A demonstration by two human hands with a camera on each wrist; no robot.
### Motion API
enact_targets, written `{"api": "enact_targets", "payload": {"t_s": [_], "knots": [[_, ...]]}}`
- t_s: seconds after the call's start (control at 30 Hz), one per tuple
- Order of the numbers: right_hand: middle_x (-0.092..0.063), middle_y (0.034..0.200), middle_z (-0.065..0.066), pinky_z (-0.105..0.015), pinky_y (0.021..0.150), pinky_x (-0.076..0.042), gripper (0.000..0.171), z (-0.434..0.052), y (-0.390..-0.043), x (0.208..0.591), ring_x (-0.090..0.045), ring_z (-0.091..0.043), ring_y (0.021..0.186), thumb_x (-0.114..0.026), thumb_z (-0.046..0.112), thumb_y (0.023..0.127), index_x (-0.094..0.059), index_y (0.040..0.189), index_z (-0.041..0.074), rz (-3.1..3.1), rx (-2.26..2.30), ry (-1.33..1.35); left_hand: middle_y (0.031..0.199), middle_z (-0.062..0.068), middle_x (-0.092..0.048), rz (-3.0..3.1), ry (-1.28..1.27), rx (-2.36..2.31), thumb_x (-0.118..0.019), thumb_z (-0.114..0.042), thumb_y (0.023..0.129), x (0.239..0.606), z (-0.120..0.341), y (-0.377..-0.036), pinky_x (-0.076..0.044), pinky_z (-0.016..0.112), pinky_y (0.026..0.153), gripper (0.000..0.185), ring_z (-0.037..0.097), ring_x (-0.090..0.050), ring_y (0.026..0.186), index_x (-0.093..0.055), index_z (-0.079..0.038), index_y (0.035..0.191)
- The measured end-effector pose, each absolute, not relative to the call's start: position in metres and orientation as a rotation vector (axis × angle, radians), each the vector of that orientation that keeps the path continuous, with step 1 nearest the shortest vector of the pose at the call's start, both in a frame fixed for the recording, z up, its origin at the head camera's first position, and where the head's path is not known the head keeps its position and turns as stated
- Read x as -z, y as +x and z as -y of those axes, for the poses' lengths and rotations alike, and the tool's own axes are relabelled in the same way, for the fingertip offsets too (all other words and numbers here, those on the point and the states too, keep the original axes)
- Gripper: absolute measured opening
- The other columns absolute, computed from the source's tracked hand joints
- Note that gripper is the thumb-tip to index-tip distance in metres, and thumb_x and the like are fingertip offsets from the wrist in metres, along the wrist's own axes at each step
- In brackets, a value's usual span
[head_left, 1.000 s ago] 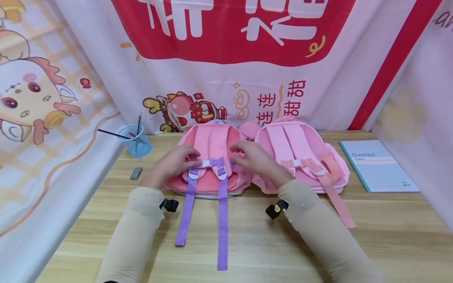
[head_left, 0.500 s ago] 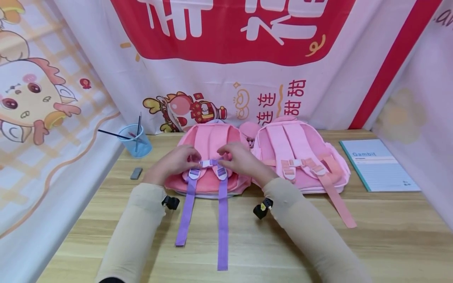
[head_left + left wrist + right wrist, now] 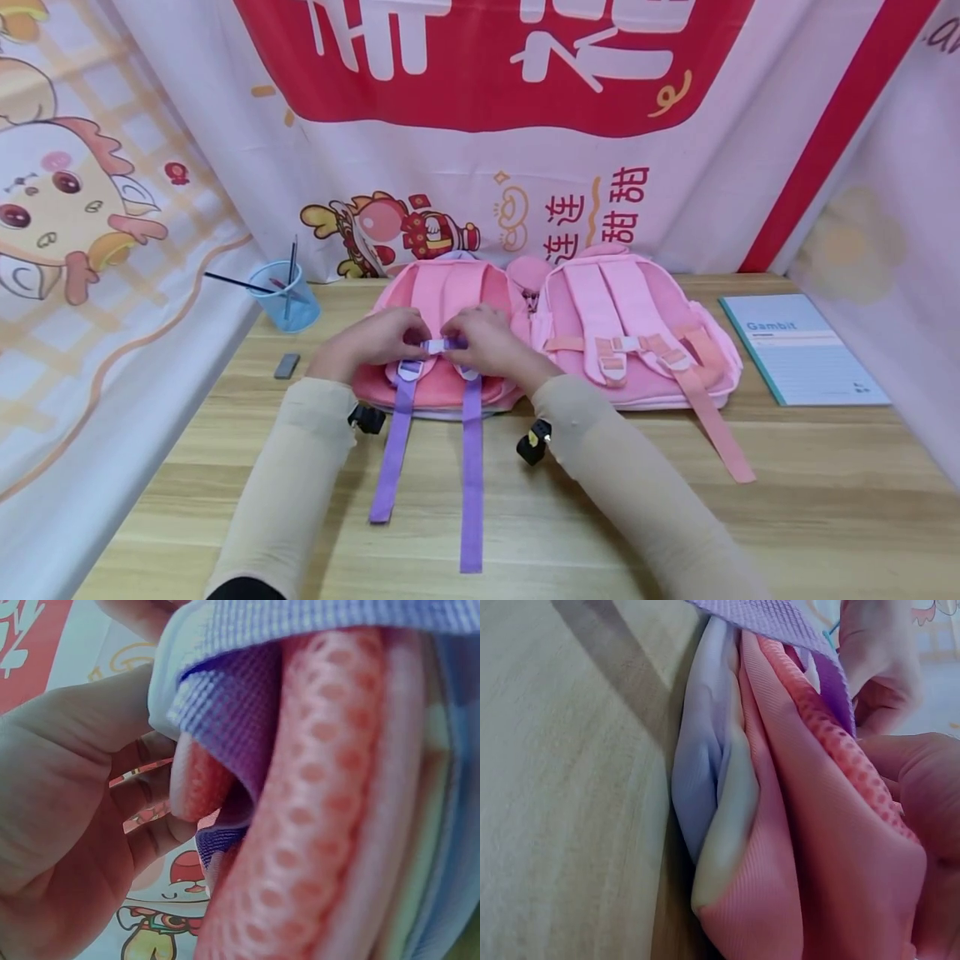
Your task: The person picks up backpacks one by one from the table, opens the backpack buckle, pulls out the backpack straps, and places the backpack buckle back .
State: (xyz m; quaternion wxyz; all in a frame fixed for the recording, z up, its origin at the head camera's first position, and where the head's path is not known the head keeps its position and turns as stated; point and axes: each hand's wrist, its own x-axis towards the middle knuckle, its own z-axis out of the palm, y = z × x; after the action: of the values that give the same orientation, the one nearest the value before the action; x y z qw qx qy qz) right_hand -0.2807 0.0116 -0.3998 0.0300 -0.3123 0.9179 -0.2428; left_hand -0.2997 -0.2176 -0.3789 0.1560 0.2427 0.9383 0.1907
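A pink backpack with purple webbing straps lies back panel up on the table. Across its shoulder straps runs a short purple strap with a white buckle. My left hand pinches the buckle's left end between thumb and fingers. From the other side, my right hand grips the right end where it meets the purple webbing. Two purple strap tails hang toward me. The left wrist view shows mesh padding close up, with the left hand beside it; the buckle itself is hidden there.
A second pink backpack with peach straps lies directly right. Farther right is a notebook. A blue mesh pen cup with pencils and a grey eraser stand at left. A printed cloth hangs behind.
My right hand has moved left from the backpack's right side onto the buckle strap. My left hand has shifted slightly right, to the buckle. Both backpacks stay in place.
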Motion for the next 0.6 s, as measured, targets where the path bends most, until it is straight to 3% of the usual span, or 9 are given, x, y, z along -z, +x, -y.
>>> {"api": "enact_targets", "payload": {"t_s": [0.6], "knots": [[-0.072, 0.116, -0.001, -0.047, 0.1, -0.037, 0.028, 0.001, -0.287, 0.407, -0.052, -0.025, 0.117, -0.078, 0.033, 0.1, -0.073, 0.121, 0.014, -2.829, 0.763, -0.84, 0.112, 0.005, -0.07, -2.71, 0.707, -0.536, -0.081, -0.02, 0.099, 0.375, 0.218, -0.297, -0.055, 0.041, 0.098, 0.024, 0.023, -0.062, 0.101, -0.079, -0.011, 0.121]]}}
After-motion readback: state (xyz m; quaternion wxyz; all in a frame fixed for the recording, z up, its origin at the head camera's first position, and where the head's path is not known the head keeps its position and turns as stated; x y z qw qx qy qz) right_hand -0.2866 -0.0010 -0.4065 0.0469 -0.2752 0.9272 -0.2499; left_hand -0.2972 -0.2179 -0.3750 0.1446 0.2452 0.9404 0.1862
